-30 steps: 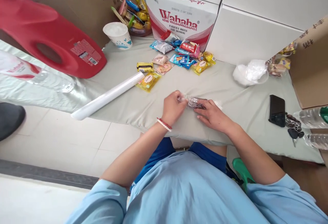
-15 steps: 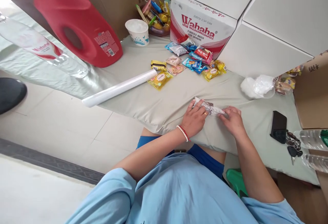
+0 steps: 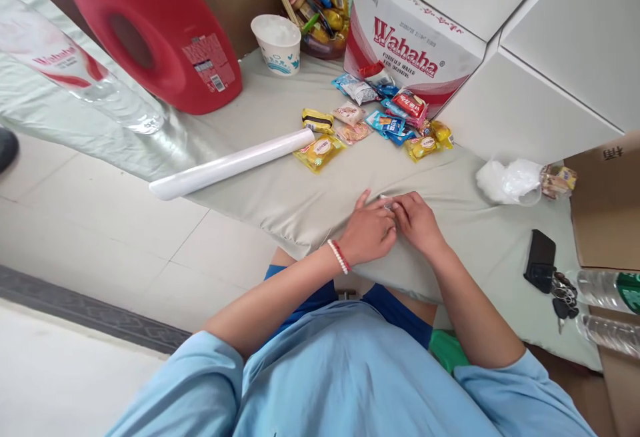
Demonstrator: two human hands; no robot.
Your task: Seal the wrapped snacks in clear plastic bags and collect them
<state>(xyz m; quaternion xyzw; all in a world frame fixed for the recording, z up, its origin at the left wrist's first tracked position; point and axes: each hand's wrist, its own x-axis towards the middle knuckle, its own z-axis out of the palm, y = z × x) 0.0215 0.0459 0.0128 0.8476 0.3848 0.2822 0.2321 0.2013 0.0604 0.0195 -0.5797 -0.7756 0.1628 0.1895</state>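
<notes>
White roll [image 3: 231, 164] left of snack packets [image 3: 380, 120]

Both forearms angle in toward twelve o'clock, left hand [image 3: 369, 230] and right hand [image 3: 417, 222] pressed together, fingers curled.

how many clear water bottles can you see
3: one large bottle lying at upper left beside the red jug, and two at the right edge near the keys. Others may be hidden.
</notes>
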